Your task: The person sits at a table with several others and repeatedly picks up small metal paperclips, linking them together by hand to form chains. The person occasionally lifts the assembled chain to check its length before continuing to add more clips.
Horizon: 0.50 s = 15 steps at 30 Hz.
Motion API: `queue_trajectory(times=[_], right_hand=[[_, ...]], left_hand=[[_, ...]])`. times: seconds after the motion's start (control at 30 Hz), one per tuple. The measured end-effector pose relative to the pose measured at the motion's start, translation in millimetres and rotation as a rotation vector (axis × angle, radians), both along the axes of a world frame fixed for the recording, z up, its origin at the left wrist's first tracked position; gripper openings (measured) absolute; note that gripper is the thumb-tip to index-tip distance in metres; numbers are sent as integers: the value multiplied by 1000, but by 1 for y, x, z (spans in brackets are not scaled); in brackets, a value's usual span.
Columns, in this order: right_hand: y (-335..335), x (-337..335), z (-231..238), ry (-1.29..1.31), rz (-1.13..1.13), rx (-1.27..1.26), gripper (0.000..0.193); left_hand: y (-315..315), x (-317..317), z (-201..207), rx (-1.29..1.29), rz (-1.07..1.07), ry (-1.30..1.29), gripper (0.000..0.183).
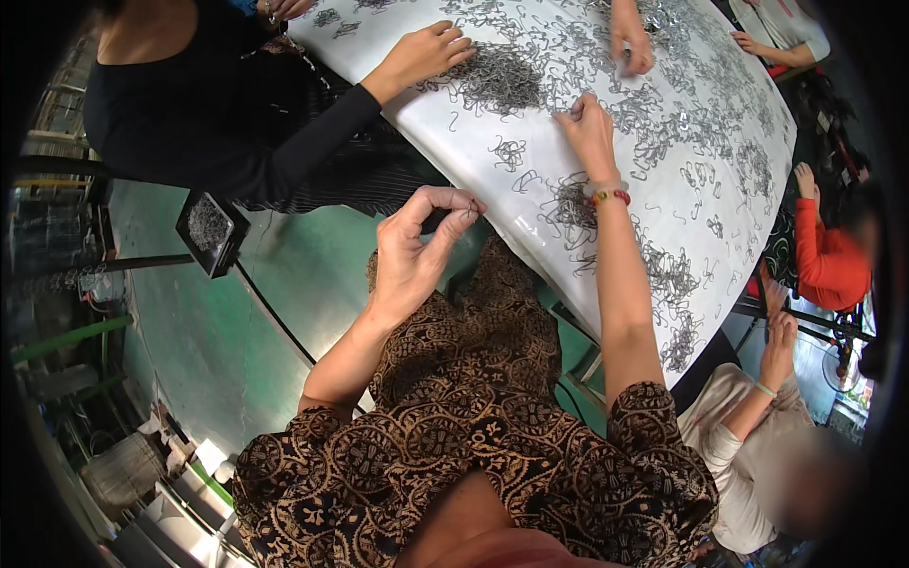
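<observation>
Head view: the left hand's fingers are pinched together, thumb tip meeting the fingertips, seemingly on a small wire piece too thin to make out for certain. That left hand is raised off the near-left edge of the bench, over the lap of a brown patterned dress. The right hand lies flat on the white bench top with its fingers together and curled slightly down onto scattered wire hooks; whether they clamp one I cannot tell. A beaded bracelet circles that wrist, just above a dense heap of hooks by the near edge. More hooks are spread across the bench toward its right edge and far side. At the left edge, a person in a black sleeve rests a hand on another pile. Another person's hand works at the far side. A person in red sits past the right edge. On the green floor left of the bench stands a small black tray of hooks.
</observation>
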State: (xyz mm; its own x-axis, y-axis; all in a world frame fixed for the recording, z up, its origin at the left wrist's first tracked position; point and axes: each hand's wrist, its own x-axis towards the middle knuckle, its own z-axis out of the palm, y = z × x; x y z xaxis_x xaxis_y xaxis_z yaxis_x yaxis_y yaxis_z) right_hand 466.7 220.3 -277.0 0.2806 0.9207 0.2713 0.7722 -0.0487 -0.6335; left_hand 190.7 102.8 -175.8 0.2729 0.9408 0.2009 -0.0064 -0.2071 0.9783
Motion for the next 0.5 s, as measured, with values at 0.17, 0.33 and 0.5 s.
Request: queue_trajectory(times=[0.17,0.33,0.5], right_hand=[[32,36,-40,-255,13,-35,16],[48,56,-40,-376,91,-165,21],[56,59,-34,-428,125,-149,21]], left_hand=[[11,-6,4,-35,132,15,9],[38,-14,5,194,143,-102,15],[46,-24,18,-43,88,-282,12]])
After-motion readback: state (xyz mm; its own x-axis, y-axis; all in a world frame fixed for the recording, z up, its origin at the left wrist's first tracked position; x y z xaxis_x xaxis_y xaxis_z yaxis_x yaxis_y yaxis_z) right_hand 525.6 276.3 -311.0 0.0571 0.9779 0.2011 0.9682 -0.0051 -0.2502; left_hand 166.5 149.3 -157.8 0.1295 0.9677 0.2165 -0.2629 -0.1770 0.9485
